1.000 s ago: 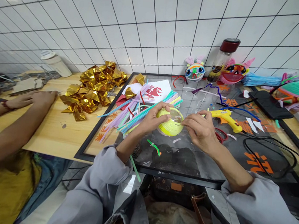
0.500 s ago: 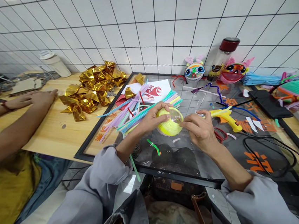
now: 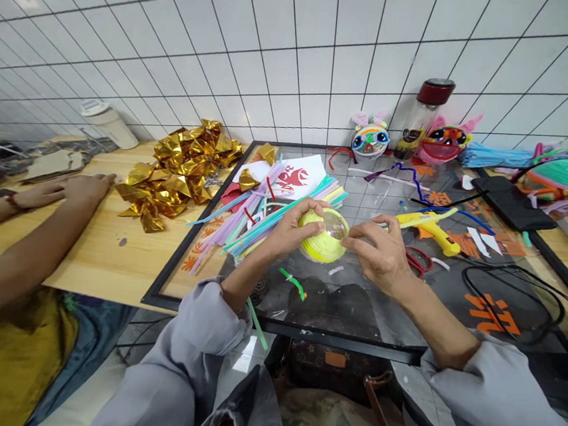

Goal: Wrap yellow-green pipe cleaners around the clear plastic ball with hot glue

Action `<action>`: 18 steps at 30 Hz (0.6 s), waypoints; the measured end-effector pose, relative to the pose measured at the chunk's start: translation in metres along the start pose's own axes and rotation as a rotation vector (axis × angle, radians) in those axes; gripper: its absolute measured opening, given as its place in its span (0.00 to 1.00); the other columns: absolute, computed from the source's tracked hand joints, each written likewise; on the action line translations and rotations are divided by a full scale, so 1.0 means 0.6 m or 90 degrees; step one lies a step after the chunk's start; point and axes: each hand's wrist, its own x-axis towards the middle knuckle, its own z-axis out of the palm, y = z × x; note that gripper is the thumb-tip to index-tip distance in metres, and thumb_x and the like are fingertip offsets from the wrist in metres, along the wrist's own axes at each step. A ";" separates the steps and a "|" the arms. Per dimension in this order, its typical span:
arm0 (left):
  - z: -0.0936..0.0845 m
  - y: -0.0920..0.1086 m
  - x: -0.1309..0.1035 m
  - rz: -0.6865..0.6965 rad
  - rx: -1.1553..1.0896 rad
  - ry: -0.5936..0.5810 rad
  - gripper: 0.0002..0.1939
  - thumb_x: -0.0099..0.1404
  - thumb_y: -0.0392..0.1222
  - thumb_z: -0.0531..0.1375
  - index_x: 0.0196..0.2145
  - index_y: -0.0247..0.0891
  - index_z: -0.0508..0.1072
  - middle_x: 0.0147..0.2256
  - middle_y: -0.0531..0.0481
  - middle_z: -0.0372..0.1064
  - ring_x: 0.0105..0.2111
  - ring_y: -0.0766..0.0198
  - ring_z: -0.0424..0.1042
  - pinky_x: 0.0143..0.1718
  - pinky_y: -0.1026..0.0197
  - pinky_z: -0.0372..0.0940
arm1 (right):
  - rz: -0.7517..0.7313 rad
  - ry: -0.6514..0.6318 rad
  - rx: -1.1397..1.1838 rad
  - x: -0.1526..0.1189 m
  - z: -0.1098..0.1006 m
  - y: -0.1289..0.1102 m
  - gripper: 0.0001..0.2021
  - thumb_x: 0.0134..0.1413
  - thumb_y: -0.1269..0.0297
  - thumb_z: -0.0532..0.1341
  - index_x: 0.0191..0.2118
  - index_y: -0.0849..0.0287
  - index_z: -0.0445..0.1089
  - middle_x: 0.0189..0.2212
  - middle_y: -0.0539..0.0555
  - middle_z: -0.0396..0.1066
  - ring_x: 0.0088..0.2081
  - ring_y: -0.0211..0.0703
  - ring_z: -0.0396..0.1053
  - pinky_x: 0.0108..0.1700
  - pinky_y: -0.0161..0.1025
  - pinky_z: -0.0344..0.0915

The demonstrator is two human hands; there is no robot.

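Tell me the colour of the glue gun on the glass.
The glue gun is yellow, seen in the head view.

Grey long sleeves are worn on both arms, pushed up towards the elbows. The left hand (image 3: 290, 230) and right hand (image 3: 380, 252) are bare; no gloves are fitted.

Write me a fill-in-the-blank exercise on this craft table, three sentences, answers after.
1. Both hands hold a clear ball wrapped partly in ____ pipe cleaner.
2. The glue gun lying beyond the right hand is ____.
3. The heap of folded foil on the wooden table is ____ in colour.

Answers: yellow; yellow; gold
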 end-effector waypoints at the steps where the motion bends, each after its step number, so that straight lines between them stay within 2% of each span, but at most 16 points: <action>1: 0.000 -0.001 0.000 0.002 -0.002 -0.001 0.14 0.55 0.45 0.65 0.35 0.39 0.65 0.52 0.45 0.72 0.53 0.54 0.71 0.54 0.54 0.63 | -0.003 -0.001 -0.002 0.000 0.000 0.000 0.16 0.59 0.84 0.52 0.42 0.57 0.69 0.36 0.51 0.76 0.33 0.37 0.69 0.52 0.47 0.57; 10: 0.002 -0.002 -0.003 0.013 0.017 0.016 0.13 0.56 0.44 0.64 0.36 0.40 0.66 0.54 0.45 0.69 0.56 0.52 0.68 0.57 0.52 0.61 | -0.015 -0.007 -0.014 0.005 -0.001 -0.004 0.12 0.63 0.82 0.54 0.40 0.57 0.69 0.34 0.51 0.76 0.33 0.38 0.69 0.50 0.46 0.57; 18: -0.001 -0.008 0.000 0.051 0.046 0.019 0.12 0.58 0.46 0.65 0.36 0.40 0.68 0.53 0.45 0.70 0.56 0.53 0.68 0.59 0.52 0.60 | -0.008 -0.018 -0.006 0.000 0.004 -0.003 0.15 0.61 0.83 0.52 0.40 0.58 0.70 0.36 0.53 0.77 0.35 0.40 0.70 0.50 0.47 0.58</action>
